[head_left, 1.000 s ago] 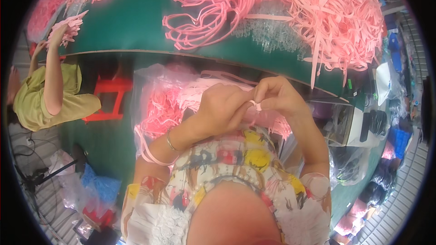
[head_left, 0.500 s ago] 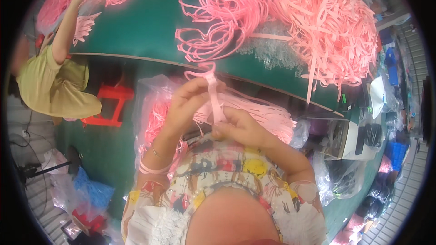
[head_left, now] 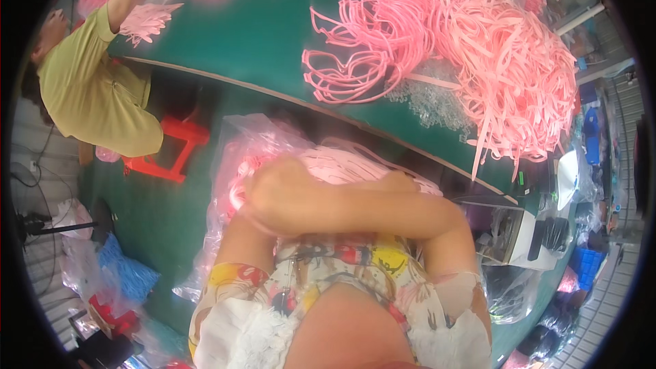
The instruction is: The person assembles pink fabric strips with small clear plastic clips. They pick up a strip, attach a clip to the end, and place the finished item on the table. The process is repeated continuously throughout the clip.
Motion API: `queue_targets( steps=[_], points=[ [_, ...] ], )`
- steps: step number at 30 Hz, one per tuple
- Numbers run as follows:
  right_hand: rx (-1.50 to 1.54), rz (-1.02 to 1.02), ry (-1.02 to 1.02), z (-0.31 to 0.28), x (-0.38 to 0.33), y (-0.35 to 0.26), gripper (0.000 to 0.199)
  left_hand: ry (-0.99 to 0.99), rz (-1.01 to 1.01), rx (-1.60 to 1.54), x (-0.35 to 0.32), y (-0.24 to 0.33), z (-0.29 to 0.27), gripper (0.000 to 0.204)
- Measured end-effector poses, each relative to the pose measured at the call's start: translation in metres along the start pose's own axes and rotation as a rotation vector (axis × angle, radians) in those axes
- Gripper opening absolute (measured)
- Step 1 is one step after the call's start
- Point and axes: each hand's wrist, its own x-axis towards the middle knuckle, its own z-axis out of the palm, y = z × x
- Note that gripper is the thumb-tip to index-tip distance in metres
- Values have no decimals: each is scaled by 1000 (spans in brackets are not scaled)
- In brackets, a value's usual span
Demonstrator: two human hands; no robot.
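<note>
My forearms are crossed over my lap, the right one above. My right hand (head_left: 277, 191) reaches to the left side, beside a clear plastic bag (head_left: 236, 140) with pink straps (head_left: 249, 171) in it. It is smeared by motion, so its fingers and anything in them do not show. Beyond my right forearm, only a bit of my left hand (head_left: 400, 181) is visible, by a bundle of flat pink straps (head_left: 342, 164) laid across my lap. Its fingers are hidden.
On the green table (head_left: 232, 41) lie looped pink straps (head_left: 369, 41), a heap of pale pink straps (head_left: 519, 75) and small clear plastic pieces (head_left: 434, 99). A co-worker in a yellow-green shirt (head_left: 96, 89) sits left, near a red stool (head_left: 174, 150). A white box (head_left: 526, 239) stands right.
Both hands were together holding a pink strap before my chest. My right hand has swung left across my left arm, and my left hand has shifted right. The strap no longer shows between them.
</note>
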Motion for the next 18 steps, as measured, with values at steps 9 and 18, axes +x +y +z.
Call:
queue_targets(
  steps=[9, 18],
  points=[
    [-663, 240, 318, -68, -56, 165, 11, 84, 23, -59, -24, 20, -2, 37],
    [-423, 222, 527, -80, -57, 180, 9, 394, -99, -119, -55, 10, -46, 28]
  ],
)
